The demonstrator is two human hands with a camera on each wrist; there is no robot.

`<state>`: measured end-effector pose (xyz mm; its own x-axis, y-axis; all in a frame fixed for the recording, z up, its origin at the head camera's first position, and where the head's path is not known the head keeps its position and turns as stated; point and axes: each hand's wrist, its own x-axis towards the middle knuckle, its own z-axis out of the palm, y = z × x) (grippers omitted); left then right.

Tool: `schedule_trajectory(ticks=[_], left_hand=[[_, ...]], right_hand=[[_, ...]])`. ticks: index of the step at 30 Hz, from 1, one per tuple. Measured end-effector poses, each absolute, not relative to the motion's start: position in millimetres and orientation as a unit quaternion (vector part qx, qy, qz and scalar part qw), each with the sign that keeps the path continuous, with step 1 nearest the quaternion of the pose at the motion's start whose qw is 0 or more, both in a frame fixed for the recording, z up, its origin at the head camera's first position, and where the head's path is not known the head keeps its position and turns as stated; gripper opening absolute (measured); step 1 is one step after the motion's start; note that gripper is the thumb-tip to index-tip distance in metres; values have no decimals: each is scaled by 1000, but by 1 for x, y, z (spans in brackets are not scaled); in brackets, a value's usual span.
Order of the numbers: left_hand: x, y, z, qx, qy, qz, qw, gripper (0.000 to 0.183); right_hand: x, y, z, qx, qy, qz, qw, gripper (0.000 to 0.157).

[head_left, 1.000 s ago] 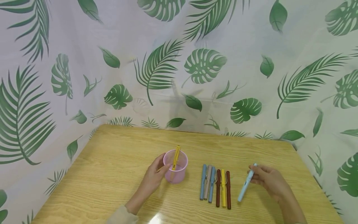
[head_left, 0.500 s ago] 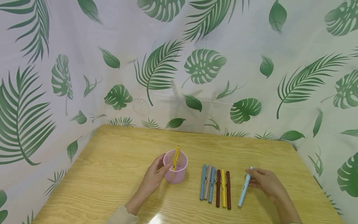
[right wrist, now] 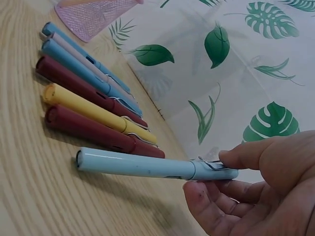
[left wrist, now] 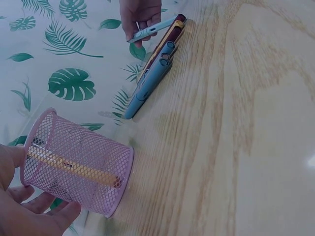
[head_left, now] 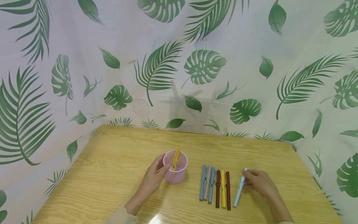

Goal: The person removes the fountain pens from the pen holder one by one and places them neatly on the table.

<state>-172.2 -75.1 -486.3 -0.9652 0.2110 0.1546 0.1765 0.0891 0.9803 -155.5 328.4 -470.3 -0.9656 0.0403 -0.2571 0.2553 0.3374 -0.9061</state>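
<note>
My left hand [head_left: 153,174] grips the side of a pink mesh pen cup [head_left: 179,176], which stands upright on the table. Inside the cup a yellow pen [head_left: 176,158] leans, its top above the rim. My right hand [head_left: 261,183] pinches a light blue pen [head_left: 239,191] near its clip end, between thumb and fingers. In the right wrist view the light blue pen [right wrist: 138,164] is held close beside a dark red pen [right wrist: 93,129], the outermost in a row. That row also has a yellow pen [head_left: 223,189], another dark red one, two blue pens [head_left: 211,186] and a greyish one.
The wood-grain table [head_left: 126,146] runs back to a white cloth [head_left: 179,115] printed with green leaves. The row of pens lies side by side between the cup and my right hand. A bright glare [head_left: 156,219] shows at the table's near side.
My right hand has moved left with the light blue pen, bringing it nearer the row. The pen now stands slightly steeper in the head view. My left hand and the cup stay put.
</note>
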Motion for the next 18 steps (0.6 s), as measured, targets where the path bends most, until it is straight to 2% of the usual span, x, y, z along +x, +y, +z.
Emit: schedule_trajectory(ticks=[11, 18], left_hand=[[-174, -76, -490, 136, 744, 654, 19, 61], [-174, -76, -490, 134, 746, 652, 15, 60]], right_hand=[[-160, 310, -479, 97, 861, -496, 66, 35], [-161, 302, -482, 100, 877, -466, 56, 35]])
